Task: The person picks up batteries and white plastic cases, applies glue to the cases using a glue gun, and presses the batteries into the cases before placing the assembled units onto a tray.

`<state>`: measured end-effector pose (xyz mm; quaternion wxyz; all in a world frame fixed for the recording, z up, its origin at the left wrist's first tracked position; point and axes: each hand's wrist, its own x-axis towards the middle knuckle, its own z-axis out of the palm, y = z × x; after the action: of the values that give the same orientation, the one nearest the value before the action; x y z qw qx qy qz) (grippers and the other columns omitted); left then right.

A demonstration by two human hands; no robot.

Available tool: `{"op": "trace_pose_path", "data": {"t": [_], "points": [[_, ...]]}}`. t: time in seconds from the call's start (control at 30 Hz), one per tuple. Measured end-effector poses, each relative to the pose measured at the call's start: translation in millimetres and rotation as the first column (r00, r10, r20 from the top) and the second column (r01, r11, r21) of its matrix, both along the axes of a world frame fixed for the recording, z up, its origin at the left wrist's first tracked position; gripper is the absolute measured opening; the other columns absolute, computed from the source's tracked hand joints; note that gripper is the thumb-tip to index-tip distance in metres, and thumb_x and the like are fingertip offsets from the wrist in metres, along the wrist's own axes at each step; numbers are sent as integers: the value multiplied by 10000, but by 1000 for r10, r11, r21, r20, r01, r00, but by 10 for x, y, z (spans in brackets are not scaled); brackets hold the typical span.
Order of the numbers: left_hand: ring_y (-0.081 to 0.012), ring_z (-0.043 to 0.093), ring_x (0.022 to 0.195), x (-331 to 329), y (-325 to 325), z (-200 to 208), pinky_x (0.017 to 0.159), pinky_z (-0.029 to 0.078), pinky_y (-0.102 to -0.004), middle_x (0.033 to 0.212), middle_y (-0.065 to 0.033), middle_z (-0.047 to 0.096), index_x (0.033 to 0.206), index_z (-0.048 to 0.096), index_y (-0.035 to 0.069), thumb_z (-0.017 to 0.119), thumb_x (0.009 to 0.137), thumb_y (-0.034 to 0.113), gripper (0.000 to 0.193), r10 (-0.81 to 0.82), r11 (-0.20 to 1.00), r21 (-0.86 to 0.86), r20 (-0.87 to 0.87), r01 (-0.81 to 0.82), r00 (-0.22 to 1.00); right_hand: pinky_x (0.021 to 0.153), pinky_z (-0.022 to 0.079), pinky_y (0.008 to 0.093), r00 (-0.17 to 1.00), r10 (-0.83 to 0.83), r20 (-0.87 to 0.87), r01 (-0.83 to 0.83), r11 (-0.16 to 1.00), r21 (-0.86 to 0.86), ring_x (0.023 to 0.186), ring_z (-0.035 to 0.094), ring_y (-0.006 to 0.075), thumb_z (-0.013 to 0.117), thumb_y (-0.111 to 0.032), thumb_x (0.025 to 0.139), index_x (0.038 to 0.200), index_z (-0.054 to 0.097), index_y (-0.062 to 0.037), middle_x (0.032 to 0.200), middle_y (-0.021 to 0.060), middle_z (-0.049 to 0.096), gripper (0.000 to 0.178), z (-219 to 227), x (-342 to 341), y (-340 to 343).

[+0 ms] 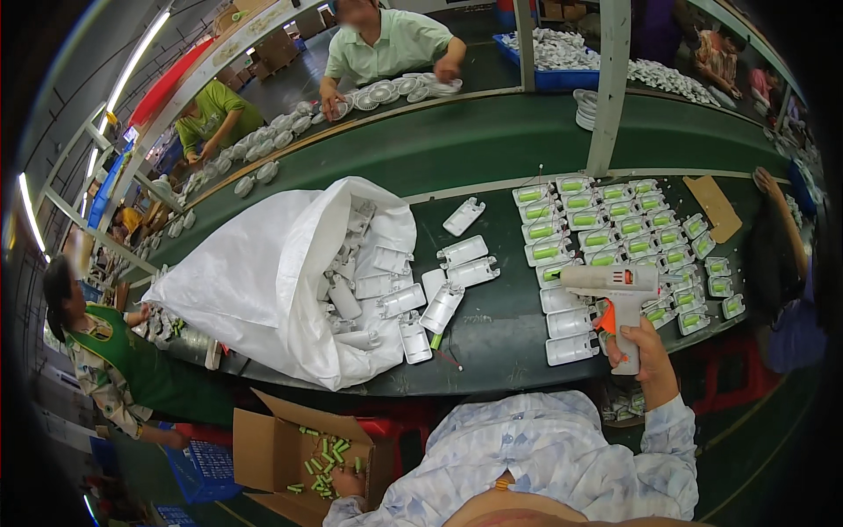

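right grip (648,350) wrapped round glue gun (627,309), barrel (606,279) crosswise, aimed left; left grip (349,481) unclear

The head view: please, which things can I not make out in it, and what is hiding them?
All in the head view:
- Left hand: it is down in the cardboard box among green cylinders; its fingers are too small and unclear to show any grip.
- Some white trays: partly covered by the glue gun and right hand.
- Deeper casings in the white sack: hidden by the sack and upper casings.
- Far co-worker, top right: small, blurred.
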<state>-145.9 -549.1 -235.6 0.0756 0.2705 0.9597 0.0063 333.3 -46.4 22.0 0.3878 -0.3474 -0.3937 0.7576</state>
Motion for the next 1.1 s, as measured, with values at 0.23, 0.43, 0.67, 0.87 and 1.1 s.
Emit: {"op": "trace_pose_path", "data": {"t": [0.23,0.43,0.67,0.87,1.1], "points": [[-469,386,1301,-186,111,183,1080,349,-536,1498,-284,243,1463,352,58,879,546,543,1164,580,815,18,5,-580,815,459,472,298,1000,23,8,-23,999,30,534,537,150,580,-211,848,1206,544,53,955,146,660,446,58,25,-31],[-482,302,1391,-208,196,257,1132,314,-495,1525,-353,194,1558,196,127,858,528,601,1314,756,637,-142,306,-757,579,465,466,286,999,6,32,-9,997,79,514,526,139,567,-224,858,1179,568,57,773,121,627,426,94,-38,-41],[-445,523,1183,87,234,34,976,458,-551,1276,-260,518,1366,492,129,795,577,592,963,633,773,-154,116,-616,765,474,457,290,999,14,45,-14,1000,19,502,548,149,609,-245,883,1118,606,7,656,75,586,344,-34,10,-31],[-428,533,1173,115,241,-9,960,471,-547,1241,-247,538,1293,544,122,789,597,555,855,592,802,-103,17,-588,805,469,447,275,997,70,39,-70,998,3,503,550,147,589,-208,880,1173,580,22,655,84,580,373,40,38,-32],[-450,612,1020,308,733,384,874,506,-540,1168,-249,557,1184,584,64,706,700,420,613,623,782,51,-62,-621,780,455,425,266,999,-19,26,18,999,42,478,518,143,586,-253,872,1185,569,58,645,99,573,441,-28,-15,-51]]}}
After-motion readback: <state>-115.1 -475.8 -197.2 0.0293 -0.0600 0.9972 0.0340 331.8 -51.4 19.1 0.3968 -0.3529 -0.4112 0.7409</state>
